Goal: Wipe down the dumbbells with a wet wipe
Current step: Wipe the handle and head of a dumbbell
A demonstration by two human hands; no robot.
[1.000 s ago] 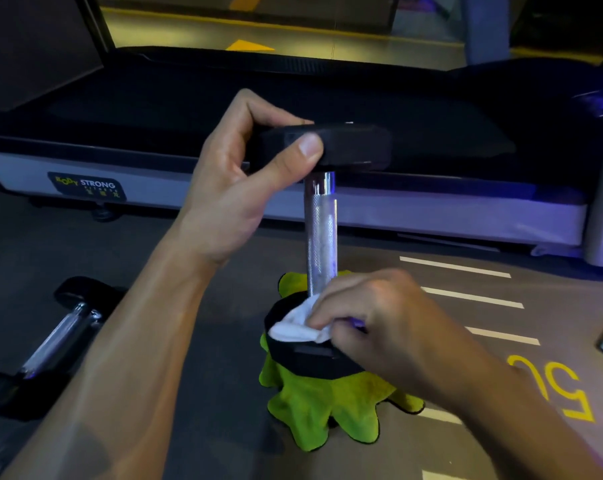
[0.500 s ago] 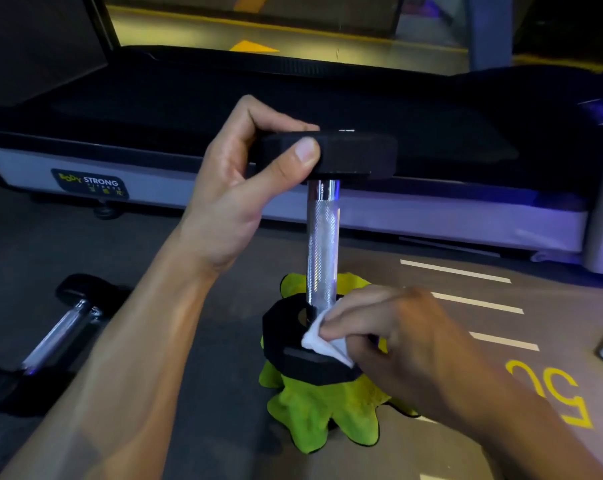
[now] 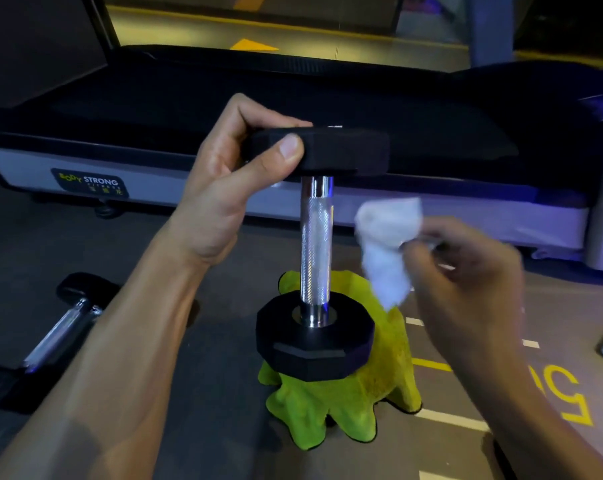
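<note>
Beyond your hands runs a treadmill [image 3: 414, 98], its black belt deck stretching across the whole view, with a pale grey side rail [image 3: 431, 211] below it and a dark label [image 3: 90, 183] reading "BODY STRONG" to the left of your hands. Under your hands the floor [image 3: 224, 393] is dark grey, with white stripes [image 3: 456, 420] and a yellow painted number [image 3: 563, 393] to the right of your hands. Far past the treadmill you see a lit strip of floor carrying a yellow arrow [image 3: 255, 45]. The room is dim, with a bluish-purple glow at the right.
</note>
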